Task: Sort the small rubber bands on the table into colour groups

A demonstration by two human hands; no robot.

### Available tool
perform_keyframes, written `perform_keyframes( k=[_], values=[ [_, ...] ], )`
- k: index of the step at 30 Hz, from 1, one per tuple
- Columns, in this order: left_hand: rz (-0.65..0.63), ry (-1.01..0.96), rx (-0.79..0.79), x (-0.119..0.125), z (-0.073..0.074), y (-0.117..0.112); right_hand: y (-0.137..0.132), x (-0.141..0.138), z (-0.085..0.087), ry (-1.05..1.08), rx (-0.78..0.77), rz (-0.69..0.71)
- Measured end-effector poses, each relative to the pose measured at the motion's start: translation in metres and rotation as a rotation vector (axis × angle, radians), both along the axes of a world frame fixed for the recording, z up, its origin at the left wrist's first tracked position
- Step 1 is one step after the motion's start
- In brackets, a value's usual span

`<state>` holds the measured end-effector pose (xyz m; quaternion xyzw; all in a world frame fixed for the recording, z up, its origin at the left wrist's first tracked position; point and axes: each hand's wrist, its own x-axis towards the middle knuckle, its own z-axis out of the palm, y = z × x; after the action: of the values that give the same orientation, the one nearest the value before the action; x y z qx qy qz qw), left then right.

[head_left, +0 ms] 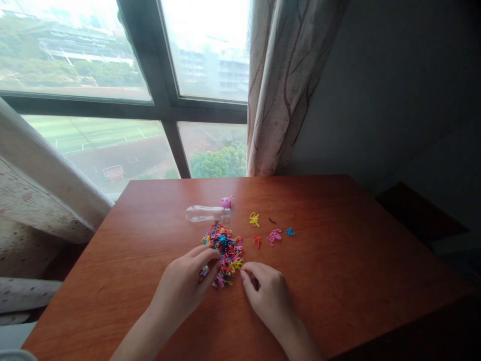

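Observation:
A mixed heap of small colourful rubber bands [224, 245] lies on the wooden table [338, 260]. Over the heap's left side my left hand [191, 273] is closed in a pinch, and whatever is between its fingertips is hidden. My right hand [266, 288] pinches at the heap's lower right edge, where a yellow rubber band [239, 264] meets the thumb and index fingertips. Sorted by colour beyond it are small groups: yellow bands [254, 219], red bands [257, 240], pink bands [274, 236], blue bands [290, 231] and a black band [272, 220].
Behind the heap a clear plastic bottle [205, 214] lies on its side, with a pink cap [226, 202] beside its mouth. A window [165, 108] and curtains [278, 90] stand past the table's far edge. Part of a round object [17, 355] shows at bottom left.

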<state>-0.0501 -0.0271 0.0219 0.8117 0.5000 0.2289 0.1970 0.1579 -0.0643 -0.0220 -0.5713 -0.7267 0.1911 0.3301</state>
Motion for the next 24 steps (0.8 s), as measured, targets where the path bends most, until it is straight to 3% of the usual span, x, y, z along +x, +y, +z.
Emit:
perform_keyframes(
  k=[7,14,24],
  values=[
    [-0.013,-0.028,-0.047,-0.004,-0.022,-0.023,0.001,0.004,-0.006,-0.008,-0.003,-0.113],
    [-0.064,0.009,-0.023,0.0,-0.02,-0.024,0.001,0.002,-0.004,-0.103,-0.018,-0.134],
    [-0.062,0.033,0.021,0.001,-0.019,-0.025,0.0,0.004,-0.001,-0.101,0.003,0.029]
  ],
)
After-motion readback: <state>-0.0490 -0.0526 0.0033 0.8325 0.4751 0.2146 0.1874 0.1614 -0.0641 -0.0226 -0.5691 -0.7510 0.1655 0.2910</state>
